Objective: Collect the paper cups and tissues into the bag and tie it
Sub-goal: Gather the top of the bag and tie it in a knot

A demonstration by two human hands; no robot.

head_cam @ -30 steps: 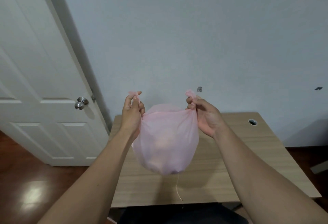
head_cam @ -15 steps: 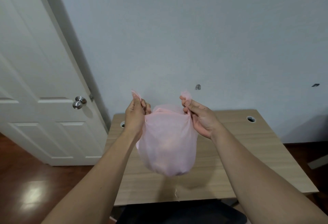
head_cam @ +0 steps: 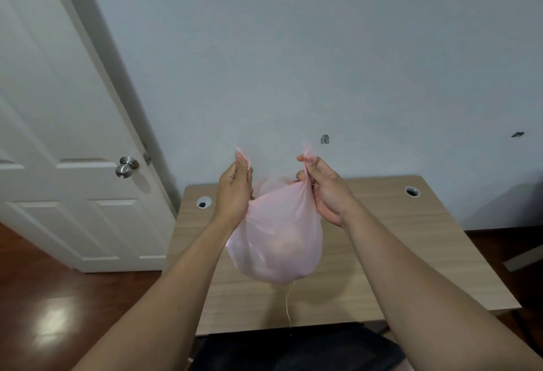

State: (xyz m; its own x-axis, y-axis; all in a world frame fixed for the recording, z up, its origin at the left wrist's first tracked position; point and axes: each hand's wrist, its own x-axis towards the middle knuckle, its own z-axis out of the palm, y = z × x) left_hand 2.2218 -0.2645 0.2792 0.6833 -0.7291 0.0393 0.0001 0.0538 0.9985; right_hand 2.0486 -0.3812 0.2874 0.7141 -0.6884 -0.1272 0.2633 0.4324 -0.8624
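Pink and thin enough to show pale lumps through its skin, the bag (head_cam: 274, 241) hangs in the air above the wooden desk (head_cam: 411, 241), clear of its top. The left hand (head_cam: 235, 191) pinches one handle tip and the right hand (head_cam: 326, 188) pinches the other, each closed on a small tab of film that sticks up past the fingers. The load sits low and rounded; it is probably the cups and tissues, though the film blurs them too much to be sure.

The grips are the weak point. Each hand holds only the handle's end, so crossing them for a knot could let a tab slip free and drop one side, spilling the contents onto the desk. Pulling hard may stretch or tear such thin plastic. A fine thread (head_cam: 288, 303) dangles below the bag and could snag at the desk edge.
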